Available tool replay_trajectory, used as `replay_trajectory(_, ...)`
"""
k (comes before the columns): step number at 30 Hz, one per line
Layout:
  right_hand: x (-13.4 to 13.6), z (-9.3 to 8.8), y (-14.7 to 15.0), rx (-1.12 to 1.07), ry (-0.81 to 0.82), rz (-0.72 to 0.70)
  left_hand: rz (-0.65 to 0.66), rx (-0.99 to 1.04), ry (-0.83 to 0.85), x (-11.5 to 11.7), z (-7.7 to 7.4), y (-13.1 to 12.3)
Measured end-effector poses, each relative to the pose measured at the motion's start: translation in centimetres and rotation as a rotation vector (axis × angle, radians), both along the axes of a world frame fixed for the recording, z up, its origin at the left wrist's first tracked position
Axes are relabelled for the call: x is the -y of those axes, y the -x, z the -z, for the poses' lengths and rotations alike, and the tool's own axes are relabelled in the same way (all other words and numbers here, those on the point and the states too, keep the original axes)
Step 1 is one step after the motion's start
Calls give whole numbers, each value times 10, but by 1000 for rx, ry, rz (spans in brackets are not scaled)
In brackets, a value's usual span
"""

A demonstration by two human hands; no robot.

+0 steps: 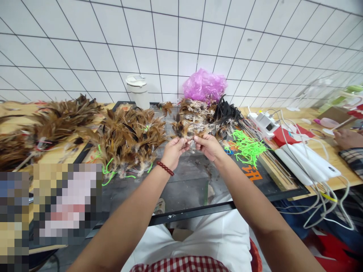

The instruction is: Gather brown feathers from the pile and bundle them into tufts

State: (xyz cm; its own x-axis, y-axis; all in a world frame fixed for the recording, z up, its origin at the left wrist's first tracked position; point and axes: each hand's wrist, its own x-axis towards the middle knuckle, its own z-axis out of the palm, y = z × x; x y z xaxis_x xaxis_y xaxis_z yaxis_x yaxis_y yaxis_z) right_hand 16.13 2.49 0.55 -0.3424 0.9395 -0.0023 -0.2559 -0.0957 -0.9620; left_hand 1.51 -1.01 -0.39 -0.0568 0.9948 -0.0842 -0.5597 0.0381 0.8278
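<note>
My left hand and my right hand meet in front of me above the dark glass board. Each is pinched closed on small brown feathers between them, which partly merge with the pile behind. Just beyond my fingertips lies a heap of brown and white feathers. To the left spreads a large pile of brown feather bunches, some with green cords at their base. Right of my right hand lies a bundle of bright green cords.
Black feathers and a pink plastic bag are at the back, with a white lidded cup on the left. More feathers lie far left. A power strip and tangled cables occupy the right, near another person's hand.
</note>
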Motion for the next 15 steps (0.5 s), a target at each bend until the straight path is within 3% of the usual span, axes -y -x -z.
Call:
replay_trajectory(5, 2, 1, 2, 191, -240, 61, -53, -68, 21, 1, -4, 3)
replay_trajectory(15, -1, 7, 7, 282, -325, 164, 70, -283, 99, 6, -7, -2)
